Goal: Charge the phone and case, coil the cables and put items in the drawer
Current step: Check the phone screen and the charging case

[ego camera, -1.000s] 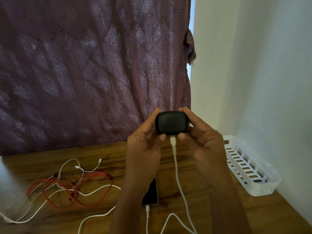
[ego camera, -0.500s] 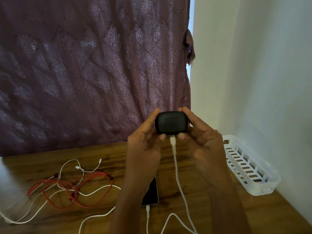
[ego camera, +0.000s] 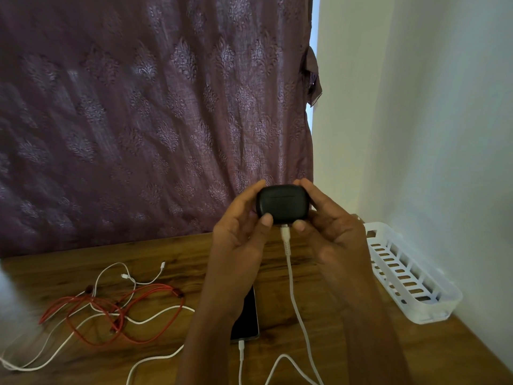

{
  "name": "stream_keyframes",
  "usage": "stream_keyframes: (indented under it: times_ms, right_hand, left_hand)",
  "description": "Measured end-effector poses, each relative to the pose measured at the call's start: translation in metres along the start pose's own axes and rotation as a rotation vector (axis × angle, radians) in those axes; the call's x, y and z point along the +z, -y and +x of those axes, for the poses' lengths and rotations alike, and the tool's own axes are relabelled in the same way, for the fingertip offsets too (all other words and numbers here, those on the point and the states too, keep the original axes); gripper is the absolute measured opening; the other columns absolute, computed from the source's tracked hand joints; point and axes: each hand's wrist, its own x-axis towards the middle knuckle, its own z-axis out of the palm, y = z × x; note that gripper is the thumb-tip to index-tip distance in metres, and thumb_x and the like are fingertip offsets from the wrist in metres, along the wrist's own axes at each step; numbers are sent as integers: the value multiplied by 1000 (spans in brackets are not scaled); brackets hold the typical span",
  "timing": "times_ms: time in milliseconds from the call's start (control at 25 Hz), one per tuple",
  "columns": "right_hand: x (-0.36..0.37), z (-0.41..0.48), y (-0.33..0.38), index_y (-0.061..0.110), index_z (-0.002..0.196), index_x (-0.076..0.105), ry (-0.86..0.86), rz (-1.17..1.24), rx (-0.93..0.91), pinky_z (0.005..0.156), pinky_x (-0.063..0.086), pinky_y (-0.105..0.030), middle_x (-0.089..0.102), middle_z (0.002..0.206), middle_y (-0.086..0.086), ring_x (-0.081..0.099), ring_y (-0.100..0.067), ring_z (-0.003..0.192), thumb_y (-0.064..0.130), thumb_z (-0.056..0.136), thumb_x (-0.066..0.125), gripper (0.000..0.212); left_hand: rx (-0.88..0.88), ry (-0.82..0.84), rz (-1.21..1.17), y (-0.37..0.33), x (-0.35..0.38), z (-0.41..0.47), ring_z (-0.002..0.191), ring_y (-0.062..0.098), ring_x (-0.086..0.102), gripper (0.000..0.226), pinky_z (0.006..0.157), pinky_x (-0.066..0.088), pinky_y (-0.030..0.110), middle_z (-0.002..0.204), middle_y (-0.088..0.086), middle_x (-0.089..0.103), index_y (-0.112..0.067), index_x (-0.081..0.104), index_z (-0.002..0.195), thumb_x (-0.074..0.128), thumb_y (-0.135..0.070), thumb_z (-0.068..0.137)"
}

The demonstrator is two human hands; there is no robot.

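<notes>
1. The case (ego camera: 281, 204), small and black, is held above the wooden table (ego camera: 166, 254), between both hands.
2. A white cable (ego camera: 294, 295) hangs from its underside, with the plug (ego camera: 285, 233) seated in the port.
3. Handling, as judged: light, rigid, smooth-shelled and probably slippery. It is best gripped at its two short ends, clear of the port. The soft cable may tug at it.
4. The left hand (ego camera: 238, 237) is raised, fingers curled round the left end, thumb on the lower front edge.
5. The right hand (ego camera: 330, 232) mirrors it, thumb just beside the plug.
6. The phone (ego camera: 247, 320) lies flat under the left forearm, with a second plug at its near edge.
7. The red cable (ego camera: 116, 309) lies uncoiled, tangled with white leads.
</notes>
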Motion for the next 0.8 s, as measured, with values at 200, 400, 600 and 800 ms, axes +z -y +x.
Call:
stream_keyframes:
  times_ms: [200,400,600,800]
  right_hand:
    - [-4,2,-1,26,120,55,-28,52,85,80,53,-15,71,94,22,64,-1,100,2,78,62,48]
    - [-2,-2,-11,24,107,66,-113,36,223,83,56,-29,73,98,5,68,-10,93,21,75,67,33]
    - [7,-9,-14,26,88,68,-88,2,216,58,48,-6,71,72,22,66,5,74,26,67,71,21]
    - [20,-15,-25,31,81,68,-166,-88,143,62,52,-11,73,75,13,68,-2,73,19,70,75,18]
  left_hand:
    - [-35,-47,-74,5,2,4,106,6,63,39,90,52,24,113,-3,68,-24,54,119,53,-1,87]
    - [-58,-109,-118,10,2,9,103,9,65,40,86,54,24,105,-6,71,-29,57,110,54,2,85]
    - [-69,-154,-121,16,1,13,103,10,65,39,89,53,29,108,-2,70,-25,56,116,55,0,86]
    - [-64,-145,-104,19,0,13,105,10,64,40,92,52,30,108,-5,70,-28,56,116,54,-1,86]
